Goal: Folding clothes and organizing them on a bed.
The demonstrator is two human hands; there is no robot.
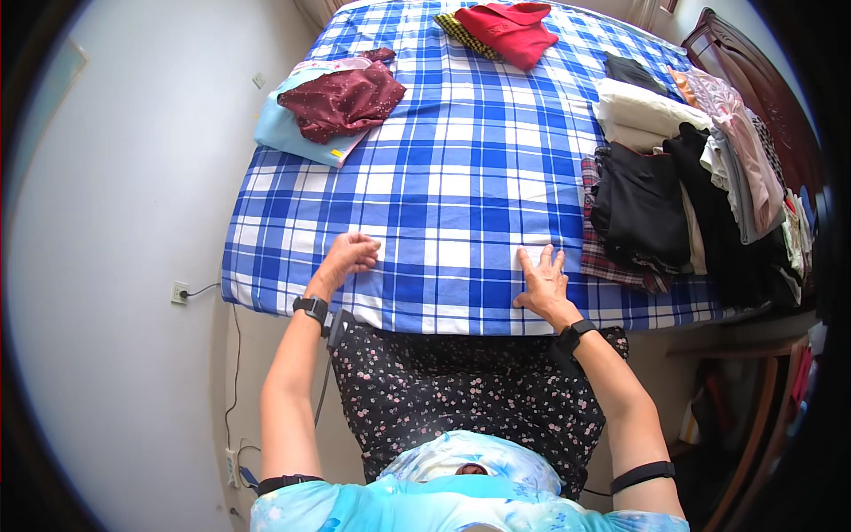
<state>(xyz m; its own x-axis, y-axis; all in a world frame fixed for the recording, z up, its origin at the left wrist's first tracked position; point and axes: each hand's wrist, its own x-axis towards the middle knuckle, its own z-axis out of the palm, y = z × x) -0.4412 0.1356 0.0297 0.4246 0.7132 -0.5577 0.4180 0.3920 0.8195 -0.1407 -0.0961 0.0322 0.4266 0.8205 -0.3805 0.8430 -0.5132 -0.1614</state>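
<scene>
A bed with a blue and white plaid sheet (449, 199) lies before me. Over its near left part is my left hand (352, 256), fingers loosely curled, with no object visible in it. My right hand (544, 279) is spread palm down at the near edge of the sheet, fingers apart and holding nothing. Right of it, the closest clothes are a black folded garment (641, 206) and a dark red plaid cloth (598, 263) partly beneath it. A maroon dotted garment (346, 96) rests on a light blue cloth (309, 147) at the bed's left side.
Toward the far side lie a red garment (508, 30) and a yellow-black checked cloth (465, 38). Folded clothes, including a cream one (645, 116) and a pink one (748, 153), line the right side by a dark wooden headboard (751, 73). A cable (236, 379) runs down at left.
</scene>
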